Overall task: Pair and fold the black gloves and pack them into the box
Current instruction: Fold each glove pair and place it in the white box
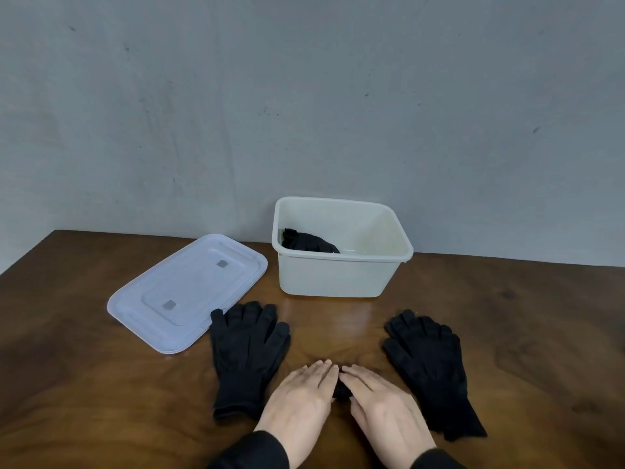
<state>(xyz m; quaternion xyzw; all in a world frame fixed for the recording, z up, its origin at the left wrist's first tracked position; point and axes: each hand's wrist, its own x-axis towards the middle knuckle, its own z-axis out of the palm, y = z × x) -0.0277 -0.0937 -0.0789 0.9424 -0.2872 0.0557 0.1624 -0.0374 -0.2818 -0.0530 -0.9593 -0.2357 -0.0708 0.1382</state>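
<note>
We count two flat knit black glove stacks (248, 358) (431, 374), one folded bundle (341, 391) under left hand (299, 397) and right hand (385, 406), fingers flat, fingertips together, one glove bundle (309, 242) in cream plastic box (338, 275), translucent lid (187, 292), wood table (507, 316)

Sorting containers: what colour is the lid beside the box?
Translucent white lid, seen in the head view.
</note>
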